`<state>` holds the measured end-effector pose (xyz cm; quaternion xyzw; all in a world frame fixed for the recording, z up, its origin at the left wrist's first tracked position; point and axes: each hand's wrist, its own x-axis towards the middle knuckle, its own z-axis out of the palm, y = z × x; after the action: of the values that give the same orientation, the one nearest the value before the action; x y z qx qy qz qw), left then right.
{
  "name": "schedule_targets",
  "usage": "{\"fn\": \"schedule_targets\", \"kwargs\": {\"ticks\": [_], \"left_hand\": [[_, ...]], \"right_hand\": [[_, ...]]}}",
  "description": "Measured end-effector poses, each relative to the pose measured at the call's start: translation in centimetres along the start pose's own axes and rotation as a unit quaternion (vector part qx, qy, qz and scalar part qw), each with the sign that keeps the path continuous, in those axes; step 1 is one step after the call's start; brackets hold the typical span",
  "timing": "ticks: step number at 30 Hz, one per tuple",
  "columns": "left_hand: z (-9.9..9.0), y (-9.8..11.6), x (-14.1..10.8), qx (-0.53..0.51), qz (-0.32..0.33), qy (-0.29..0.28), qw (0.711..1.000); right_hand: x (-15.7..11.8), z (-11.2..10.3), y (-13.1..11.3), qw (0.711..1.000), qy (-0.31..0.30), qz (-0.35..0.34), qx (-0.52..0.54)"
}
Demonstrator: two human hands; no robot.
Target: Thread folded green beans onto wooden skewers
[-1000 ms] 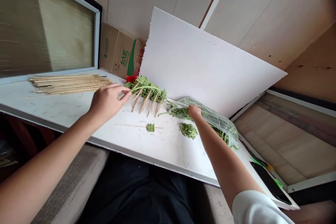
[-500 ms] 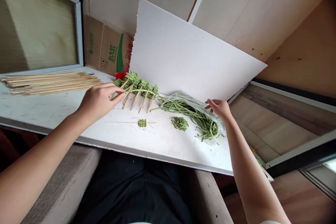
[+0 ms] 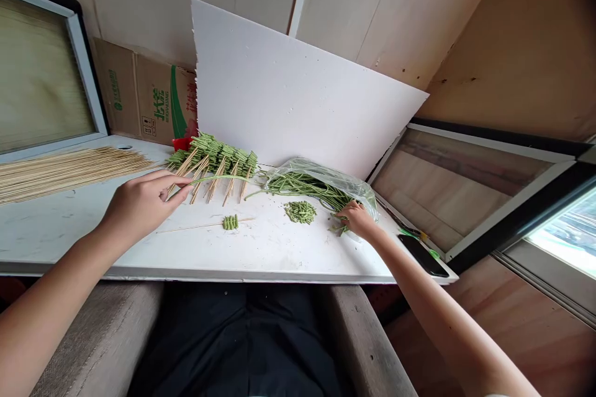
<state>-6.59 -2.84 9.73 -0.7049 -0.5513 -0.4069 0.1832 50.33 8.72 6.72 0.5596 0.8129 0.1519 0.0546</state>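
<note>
A: Left hand (image 3: 142, 201), state of the fingers?

B: Pressed together with the thumb, pinching one long bean (image 3: 223, 177) by its left end.

A: Bean's lie?

B: Long axis left to right, roughly along the near edge of the surface (image 3: 186, 260), slightly bowed. Free end points toward the surface's right end, short of the plastic bag (image 3: 365, 191).

A: Place?

B: Left of the surface's middle. In this view it crosses the bare stick ends of the stack of filled skewers (image 3: 223, 154), which sits toward the back edge. Cannot tell whether bean and sticks touch.

A: Right hand (image 3: 361, 220)?

B: Fingers bent downward at the near end of the loose beans (image 3: 305, 185), beside the bag's mouth side. Tips partly hidden; cannot tell whether they pinch anything.

A: Loose beans, direction?

B: Strands slant from the back edge toward the right front corner, partly under the bag.

A: Others?

B: Heap of cut pieces (image 3: 300, 212) between the hands, closer to the right. Part-filled skewer (image 3: 230, 222) nearer the front edge, its longer bare end pointing left. Bare skewers (image 3: 69, 170) at the left end. Phone (image 3: 421, 254) by the right front corner.
</note>
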Motion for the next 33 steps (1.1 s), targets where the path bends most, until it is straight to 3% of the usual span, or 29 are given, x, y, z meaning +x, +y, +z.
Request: {"fn": "schedule_targets", "kwargs": {"ticks": [12,18,26,30,33], "left_hand": [[-0.3,-0.6,-0.2,-0.005,-0.012,-0.011,1.0],[-0.6,-0.1,-0.1,-0.022,0.001,-0.015,1.0],[-0.2,0.5,-0.2,-0.042,0.014,-0.054,0.998],[0.0,0.6,-0.3,-0.038,0.019,-0.054,0.998],[0.2,0.6,-0.5,-0.032,0.034,-0.036,0.998]], "right_hand": [[-1.2,0.7,3.0,0.999,0.007,0.037,-0.008],[-0.8,0.4,2.1,0.998,0.016,0.062,-0.012],[0.5,-4.2,-2.7,0.99,0.079,0.053,0.105],[1.5,-7.3,-4.2,0.975,0.047,0.092,0.196],[2.1,-9.7,-6.0,0.951,0.029,0.067,0.302]]}}
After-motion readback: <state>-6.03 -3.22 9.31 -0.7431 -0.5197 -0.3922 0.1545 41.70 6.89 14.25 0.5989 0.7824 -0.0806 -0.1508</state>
